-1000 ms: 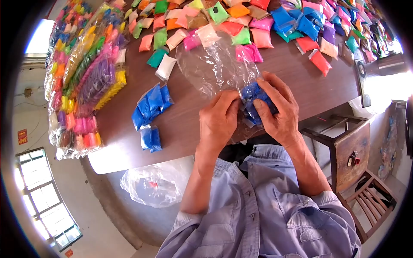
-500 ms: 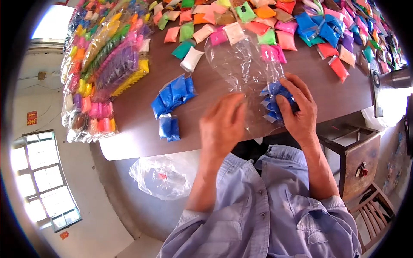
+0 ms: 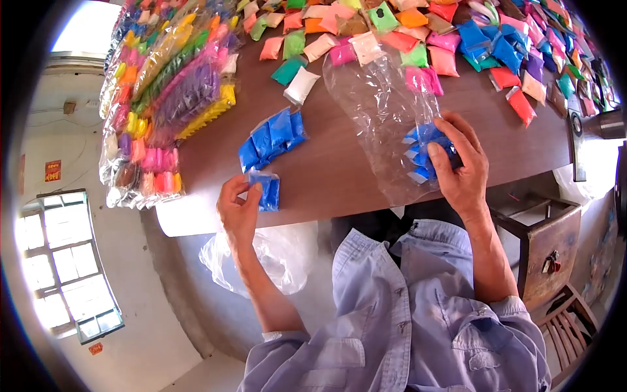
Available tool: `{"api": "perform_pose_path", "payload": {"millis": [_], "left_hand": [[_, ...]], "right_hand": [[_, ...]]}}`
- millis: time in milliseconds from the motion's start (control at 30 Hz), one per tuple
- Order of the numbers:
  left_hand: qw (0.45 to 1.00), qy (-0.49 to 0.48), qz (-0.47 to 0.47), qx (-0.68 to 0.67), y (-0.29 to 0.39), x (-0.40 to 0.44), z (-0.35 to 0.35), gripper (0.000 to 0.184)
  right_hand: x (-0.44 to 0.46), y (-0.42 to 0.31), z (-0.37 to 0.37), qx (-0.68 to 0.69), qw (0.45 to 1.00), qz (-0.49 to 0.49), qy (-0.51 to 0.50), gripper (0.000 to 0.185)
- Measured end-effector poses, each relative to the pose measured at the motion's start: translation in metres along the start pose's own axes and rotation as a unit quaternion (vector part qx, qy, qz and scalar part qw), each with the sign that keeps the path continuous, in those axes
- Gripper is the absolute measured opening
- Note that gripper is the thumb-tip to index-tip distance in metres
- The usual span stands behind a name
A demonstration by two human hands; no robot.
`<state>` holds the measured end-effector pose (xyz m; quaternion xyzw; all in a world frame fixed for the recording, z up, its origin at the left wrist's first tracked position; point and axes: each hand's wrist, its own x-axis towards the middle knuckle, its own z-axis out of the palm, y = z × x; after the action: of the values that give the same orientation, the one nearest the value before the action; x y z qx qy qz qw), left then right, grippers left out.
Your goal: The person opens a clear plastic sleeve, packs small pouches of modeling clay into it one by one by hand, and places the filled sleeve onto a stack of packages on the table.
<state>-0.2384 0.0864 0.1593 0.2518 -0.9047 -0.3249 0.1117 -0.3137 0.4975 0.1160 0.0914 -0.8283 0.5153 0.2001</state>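
My left hand [image 3: 239,208] is at the table's near edge, with thumb and fingers closed on the left side of a small pair of blue packets [image 3: 268,193]. Just beyond them lies a row of blue packets [image 3: 273,137], side by side. My right hand [image 3: 462,163] is wrapped over a bunch of blue packets [image 3: 418,155] at the right side of a large clear plastic bag [image 3: 369,111]. The bag lies crumpled on the table, and my fingers partly cover that bunch.
Many loose coloured packets [image 3: 320,47] spread across the back of the brown table [image 3: 339,153]. Clear bags stuffed with coloured packets [image 3: 186,98] are piled at the left. A clear plastic bag [image 3: 281,255] lies below the table edge. A wooden stool [image 3: 548,255] stands at right.
My left hand has moved left from near the clear bag and closed on the small pair of blue packets. My right hand stays on its bunch. The view has shifted slightly.
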Motion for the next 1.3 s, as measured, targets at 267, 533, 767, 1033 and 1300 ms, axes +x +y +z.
{"api": "perform_pose_path", "payload": {"millis": [267,533,767,1033,1300], "left_hand": [[0.957,-0.091,-0.046,-0.27,0.07,-0.042,0.017,0.036],[0.898,-0.179,-0.015,-0.401,0.154,-0.029,0.107,0.032],[0.859,-0.24,-0.026,-0.451,0.182,-0.031,0.158,0.033],[0.937,-0.226,0.192,-0.185,0.173,-0.026,0.146,0.02],[0.886,-0.276,0.021,-0.373,0.17,-0.026,0.157,0.02]], "right_hand": [[0.001,-0.002,0.001,0.014,1.0,0.008,-0.001,0.037],[0.001,-0.002,-0.001,0.009,1.0,0.007,-0.004,0.036],[0.001,-0.002,-0.001,0.004,1.0,0.01,-0.002,0.039],[0.01,-0.008,-0.009,-0.013,0.998,0.024,-0.052,0.055],[0.017,-0.002,-0.011,0.033,0.994,0.024,-0.102,0.063]]}}
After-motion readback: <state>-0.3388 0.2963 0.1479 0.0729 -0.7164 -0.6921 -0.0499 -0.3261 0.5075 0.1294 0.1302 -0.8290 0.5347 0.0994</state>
